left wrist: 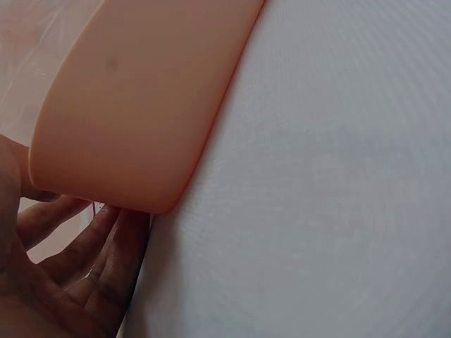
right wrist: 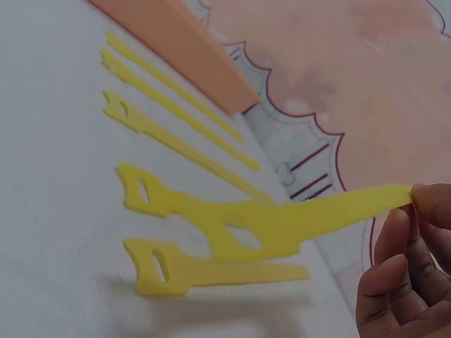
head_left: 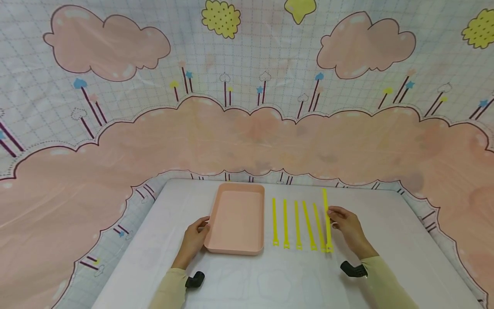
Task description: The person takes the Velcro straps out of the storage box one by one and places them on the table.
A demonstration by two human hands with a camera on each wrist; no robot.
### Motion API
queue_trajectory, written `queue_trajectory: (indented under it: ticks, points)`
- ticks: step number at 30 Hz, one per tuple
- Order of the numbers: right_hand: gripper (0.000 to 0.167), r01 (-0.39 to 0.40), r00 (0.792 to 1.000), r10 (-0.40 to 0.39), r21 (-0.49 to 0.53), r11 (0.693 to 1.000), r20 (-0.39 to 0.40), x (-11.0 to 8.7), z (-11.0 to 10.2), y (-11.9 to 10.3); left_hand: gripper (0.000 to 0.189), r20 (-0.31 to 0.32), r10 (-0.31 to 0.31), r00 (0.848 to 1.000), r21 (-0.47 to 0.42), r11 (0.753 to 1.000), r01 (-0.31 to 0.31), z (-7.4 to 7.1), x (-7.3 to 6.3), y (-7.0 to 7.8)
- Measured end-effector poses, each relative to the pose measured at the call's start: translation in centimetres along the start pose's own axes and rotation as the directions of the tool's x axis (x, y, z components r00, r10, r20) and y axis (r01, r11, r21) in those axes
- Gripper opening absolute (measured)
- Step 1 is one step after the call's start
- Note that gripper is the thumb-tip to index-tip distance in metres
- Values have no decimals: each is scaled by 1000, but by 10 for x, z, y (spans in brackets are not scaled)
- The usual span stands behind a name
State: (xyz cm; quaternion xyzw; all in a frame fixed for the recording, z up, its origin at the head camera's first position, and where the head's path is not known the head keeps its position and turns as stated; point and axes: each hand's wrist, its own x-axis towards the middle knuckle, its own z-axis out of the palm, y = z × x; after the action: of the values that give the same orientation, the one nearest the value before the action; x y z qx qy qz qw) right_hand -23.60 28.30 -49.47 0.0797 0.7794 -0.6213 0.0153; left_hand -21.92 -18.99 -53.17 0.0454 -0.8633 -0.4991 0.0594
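Note:
My right hand (head_left: 347, 227) pinches a yellow hook-and-loop cable tie (right wrist: 338, 215) by its thin end between thumb and fingertip. Its wide slotted head points back toward the person, over another yellow tie (right wrist: 246, 274) on the table. Several similar ties (head_left: 286, 223) lie to the left in a row, roughly parallel, slotted heads at the near end. A shallow pink tray (head_left: 233, 252) lies left of the row. At the tray's near left corner, my left hand (head_left: 194, 236) touches the outer side with its fingers extended along the wall (left wrist: 120, 127).
The white table (head_left: 301, 283) has its far edge just beyond the tray and ties. Behind it hangs a patterned cloth (head_left: 270, 137) with pink clouds. Black wrist mounts (head_left: 353, 269) sit at both sleeves.

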Motion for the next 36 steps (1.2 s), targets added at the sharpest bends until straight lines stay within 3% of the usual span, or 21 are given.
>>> queue_trajectory:
  ticks: [10,22,36]
  points:
    - [47,-24,1000,25,-107,994,8,10,-12,5,35,-9,-13,1000,9,1000,13,0,-1,0]
    - [42,-112,993,116,-178,978,16,20,-13,11,34,-16,-5,1000,10,1000,5,0,-1,-1]
    - [37,-97,995,100,-303,948,-6,32,-11,26,34,0,-4,1000,0,1000,4,0,0,-3]
